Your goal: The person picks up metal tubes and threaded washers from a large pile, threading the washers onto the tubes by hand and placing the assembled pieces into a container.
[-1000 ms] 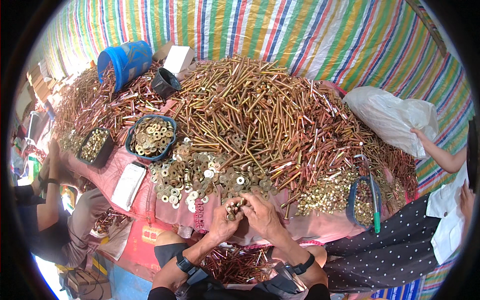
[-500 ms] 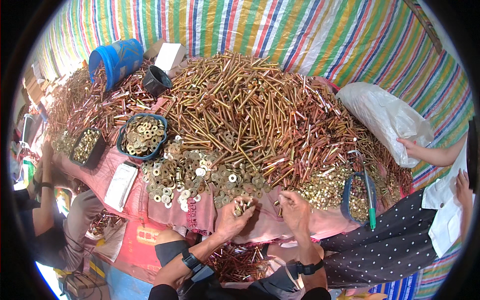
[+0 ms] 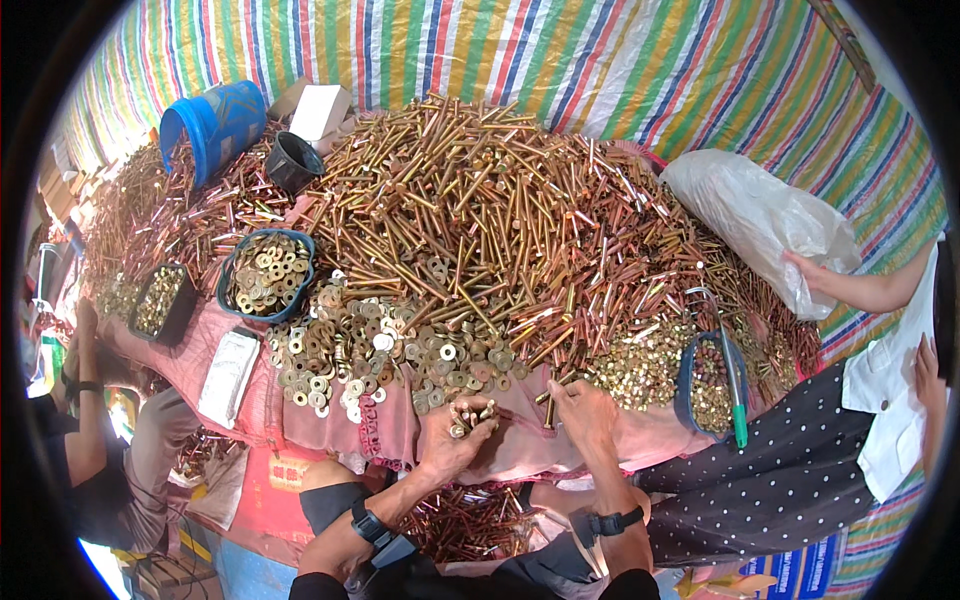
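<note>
My left hand [image 3: 450,445] is closed round several short brass-coloured bolts [image 3: 476,414], whose ends stick out past the fingers. To its right, my right hand [image 3: 586,414] pinches a bolt [image 3: 549,410] between thumb and fingertips, above the pink cloth [image 3: 520,430]. Flat washers [image 3: 400,350] lie in a heap just beyond the left hand. Past them rises a large pile of long copper- and brass-coloured bolts [image 3: 480,200]. Small nuts [image 3: 640,365] are spread to the right of my right hand.
Blue basins hold washers [image 3: 268,272] and nuts [image 3: 712,390]; a green-handled tool [image 3: 738,410] lies across the latter. A blue bucket [image 3: 215,130] lies tipped at back left. At right a person's hand [image 3: 815,275] grips a white sack [image 3: 760,215]; another person's arm [image 3: 88,410] shows at left.
The view has shifted slightly. A longer bolt now shows in my right fingertips. My left hand still holds its bolts.
</note>
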Available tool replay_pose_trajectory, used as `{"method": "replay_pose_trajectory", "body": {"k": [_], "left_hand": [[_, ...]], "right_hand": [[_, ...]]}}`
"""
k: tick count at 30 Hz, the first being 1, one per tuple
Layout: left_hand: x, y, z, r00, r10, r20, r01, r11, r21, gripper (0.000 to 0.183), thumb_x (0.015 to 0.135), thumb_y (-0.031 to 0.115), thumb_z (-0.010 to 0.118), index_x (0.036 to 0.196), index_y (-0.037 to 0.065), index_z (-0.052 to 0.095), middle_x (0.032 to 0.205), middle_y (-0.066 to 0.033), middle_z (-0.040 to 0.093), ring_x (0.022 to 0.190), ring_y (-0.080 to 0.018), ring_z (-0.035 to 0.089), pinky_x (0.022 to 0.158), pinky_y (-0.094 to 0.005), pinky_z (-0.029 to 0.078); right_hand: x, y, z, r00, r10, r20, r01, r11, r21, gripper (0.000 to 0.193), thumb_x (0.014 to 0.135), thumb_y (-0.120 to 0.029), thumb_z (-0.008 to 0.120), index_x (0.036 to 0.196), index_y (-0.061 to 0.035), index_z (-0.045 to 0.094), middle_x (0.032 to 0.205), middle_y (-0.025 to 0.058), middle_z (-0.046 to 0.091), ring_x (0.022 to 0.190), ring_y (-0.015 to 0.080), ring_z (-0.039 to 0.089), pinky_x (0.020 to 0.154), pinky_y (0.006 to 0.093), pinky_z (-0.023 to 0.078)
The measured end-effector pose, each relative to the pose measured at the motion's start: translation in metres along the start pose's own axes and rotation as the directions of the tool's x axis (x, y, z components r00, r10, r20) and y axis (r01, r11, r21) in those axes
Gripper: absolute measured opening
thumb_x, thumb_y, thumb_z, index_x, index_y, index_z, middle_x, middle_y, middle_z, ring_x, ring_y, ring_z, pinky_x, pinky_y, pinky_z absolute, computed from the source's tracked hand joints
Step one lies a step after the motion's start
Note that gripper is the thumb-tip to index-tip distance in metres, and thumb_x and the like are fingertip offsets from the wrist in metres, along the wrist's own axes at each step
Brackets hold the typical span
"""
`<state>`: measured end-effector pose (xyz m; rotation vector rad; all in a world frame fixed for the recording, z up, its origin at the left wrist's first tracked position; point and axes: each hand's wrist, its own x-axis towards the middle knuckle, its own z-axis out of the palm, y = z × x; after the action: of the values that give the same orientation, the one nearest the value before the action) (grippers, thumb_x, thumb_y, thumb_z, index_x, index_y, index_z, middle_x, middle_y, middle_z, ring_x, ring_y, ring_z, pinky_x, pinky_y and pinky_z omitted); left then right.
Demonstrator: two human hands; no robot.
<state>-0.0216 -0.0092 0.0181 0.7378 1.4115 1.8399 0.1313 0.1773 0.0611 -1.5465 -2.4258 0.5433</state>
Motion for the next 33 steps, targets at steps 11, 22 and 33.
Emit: {"method": "replay_pose_trajectory", "body": {"k": [11,22,33], "left_hand": [[0.002,0.002,0.003,0.998,-0.056,0.026,0.057,0.996,-0.069,0.022,0.095,0.001,0.077,0.116,0.002,0.070,0.088,0.0017,0.069,0.075,-0.0050,0.062,0.066,-0.0218,0.051],[0.003,0.009,0.005,0.998,-0.056,-0.035,0.054,0.997,-0.049,0.020,0.099,-0.001,0.070,0.118,0.000,0.069,0.091,-0.0002,0.071,0.080,-0.0054,0.063,0.070,-0.0227,0.055],[0.007,-0.008,0.006,0.998,0.058,-0.006,-0.058,0.997,-0.046,0.016,0.097,-0.003,0.072,0.108,0.003,0.062,0.088,0.0012,0.067,0.077,-0.0055,0.060,0.066,-0.0235,0.051]], "right_hand": [[0.003,0.001,-0.002,0.978,-0.159,-0.135,0.196,0.923,0.331,0.021,0.093,-0.020,0.071,0.106,-0.0044,0.076,0.083,0.0161,0.072,0.070,0.0263,0.069,0.068,0.0414,0.056],[0.008,-0.014,-0.003,0.876,-0.482,-0.008,0.480,0.872,0.101,0.024,0.091,-0.013,0.070,0.115,-0.0122,0.076,0.091,0.0149,0.060,0.080,0.0376,0.066,0.070,0.0495,0.052],[0.026,-0.041,0.023,0.713,-0.699,-0.062,0.691,0.715,-0.107,0.021,0.095,-0.013,0.067,0.114,-0.0068,0.074,0.091,0.0223,0.057,0.072,0.0425,0.062,0.062,0.0529,0.046]]}}
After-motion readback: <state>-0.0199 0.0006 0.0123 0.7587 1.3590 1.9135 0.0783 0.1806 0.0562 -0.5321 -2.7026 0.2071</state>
